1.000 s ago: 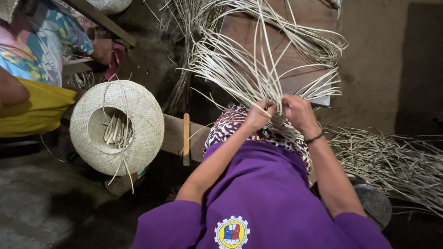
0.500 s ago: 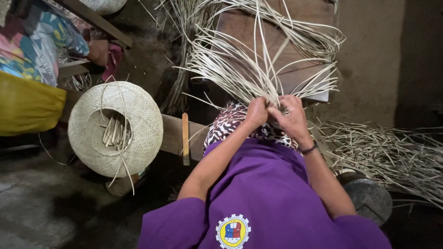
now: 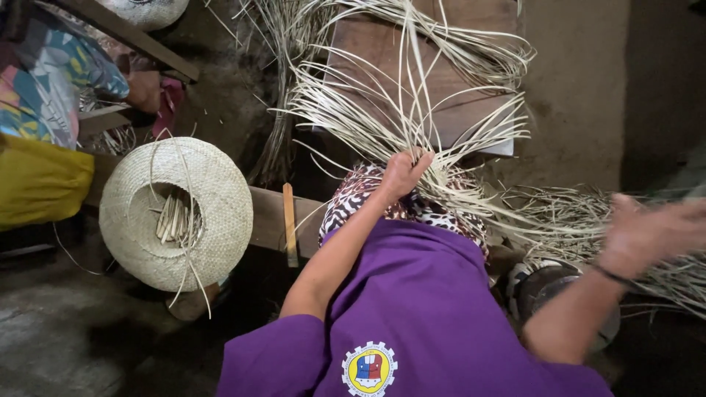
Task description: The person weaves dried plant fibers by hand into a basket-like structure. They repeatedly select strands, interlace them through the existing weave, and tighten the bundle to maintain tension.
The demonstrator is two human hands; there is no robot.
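Head view looks down on a person in a purple shirt seated over a fan of pale straw strips (image 3: 412,110). Their left hand (image 3: 403,173) is closed on the strips where they meet at the lap, seemingly pinning the woven centre so the loose ends stay spread across the wooden board (image 3: 456,66). Their right hand (image 3: 647,235) is out to the side, blurred, fingers open, holding nothing, over a pile of loose straw (image 3: 588,220). A woven hat (image 3: 213,213) lies beside.
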